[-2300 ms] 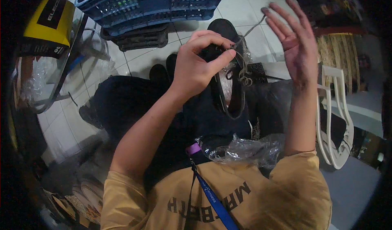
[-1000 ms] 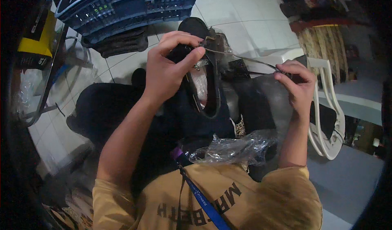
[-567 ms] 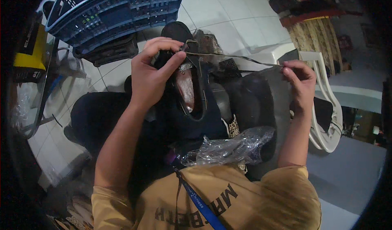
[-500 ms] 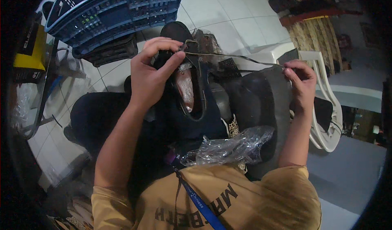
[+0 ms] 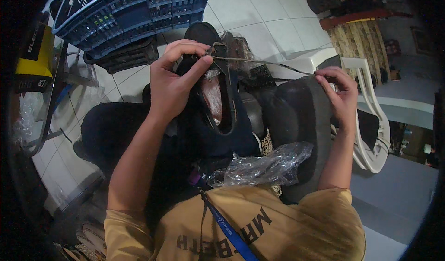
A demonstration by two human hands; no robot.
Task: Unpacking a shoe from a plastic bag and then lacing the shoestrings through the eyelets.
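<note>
A dark shoe [image 5: 212, 99] rests over my lap with its toe pointing away from me and its brown insole showing. My left hand [image 5: 175, 71] is closed at the front of the shoe, thumb and fingers pinching the lace close to the shoe's upper. From there the thin dark shoelace [image 5: 264, 61] stretches across to the right. Its far end sits between the thumb and fingertips of my right hand [image 5: 340, 90], held above a dark grey padded surface. The fingers of the left hand partly cover the shoe's lacing.
Crumpled clear plastic [image 5: 266, 164] lies on my lap. A blue plastic crate [image 5: 139, 17] stands ahead on the left, above a black crate [image 5: 125, 57]. At far left is a yellow and black box [image 5: 34, 66]. A white plastic chair [image 5: 378, 136] stands on the right.
My right hand has moved slightly left, and the lace between my hands sags a little more. My left hand keeps its pinch by the shoe, having shifted only slightly.
</note>
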